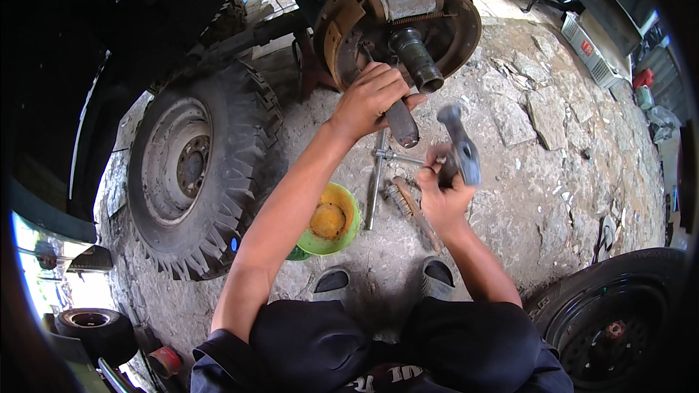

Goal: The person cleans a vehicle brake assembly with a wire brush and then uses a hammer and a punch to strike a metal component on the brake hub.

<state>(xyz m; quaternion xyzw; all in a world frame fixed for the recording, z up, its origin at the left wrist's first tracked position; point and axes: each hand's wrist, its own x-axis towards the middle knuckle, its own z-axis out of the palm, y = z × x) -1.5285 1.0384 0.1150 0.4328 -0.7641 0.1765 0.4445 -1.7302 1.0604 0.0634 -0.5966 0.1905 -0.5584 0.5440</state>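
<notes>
My left hand (373, 99) is closed around the dark, thick handle of a screwdriver (403, 125), its shank running up into the rusty drum brake assembly (467, 33). Beside my fingers, a bare metal axle spindle (419, 60) sticks out of the brake's middle. A brake shoe (333, 45) lines the left side, and a coil spring (424, 18) crosses near the top. In my right hand (445, 200) is a hammer (461, 147), somewhat blurred. Its metal head is raised below and to the right of the screwdriver's butt end, apart from it.
On the stone floor below lie a cross-shaped lug wrench (376, 182) and a wire brush (415, 212). A green bowl (348, 236) with an orange-brown inside stands left of them. One large knobby tyre (196, 167) stands left; another wheel (611, 320) is lower right. A white crate (593, 51) sits far right.
</notes>
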